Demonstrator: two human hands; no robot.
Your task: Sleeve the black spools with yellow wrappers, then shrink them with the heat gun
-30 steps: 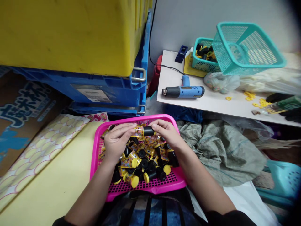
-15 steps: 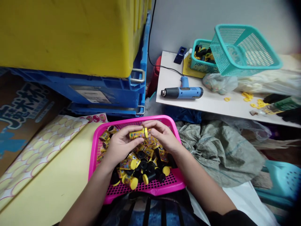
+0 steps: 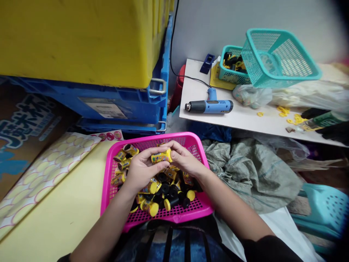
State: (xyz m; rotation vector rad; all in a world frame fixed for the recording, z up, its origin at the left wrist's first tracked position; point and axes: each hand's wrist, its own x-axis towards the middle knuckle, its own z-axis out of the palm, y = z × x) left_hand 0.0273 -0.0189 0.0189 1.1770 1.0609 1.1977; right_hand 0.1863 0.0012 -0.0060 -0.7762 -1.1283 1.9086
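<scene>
Between both hands is a small yellow tube with a printed label and a yellow cap (image 3: 160,157), lying nearly level. My left hand (image 3: 140,165) grips its body, thumb below and fingers behind. The fingers of my right hand (image 3: 185,158) close on the capped end. Both hands are above a pink mesh basket (image 3: 199,209) on my lap. Inside it lie several similar labelled tubes (image 3: 131,149) and black pieces (image 3: 172,193), some with yellow caps.
A blue heat gun (image 3: 215,106) lies on the white table (image 3: 191,85), near two teal baskets (image 3: 286,78) and yellow rings (image 3: 297,119). Stacked blue crates (image 3: 136,105) stand ahead to the left. A grey-green sack (image 3: 253,174) lies on the right, a teal stool (image 3: 324,203) beyond it.
My right fingers have moved in onto the cap and now press against it. The left hand keeps its grip on the tube. The view has shifted slightly.
</scene>
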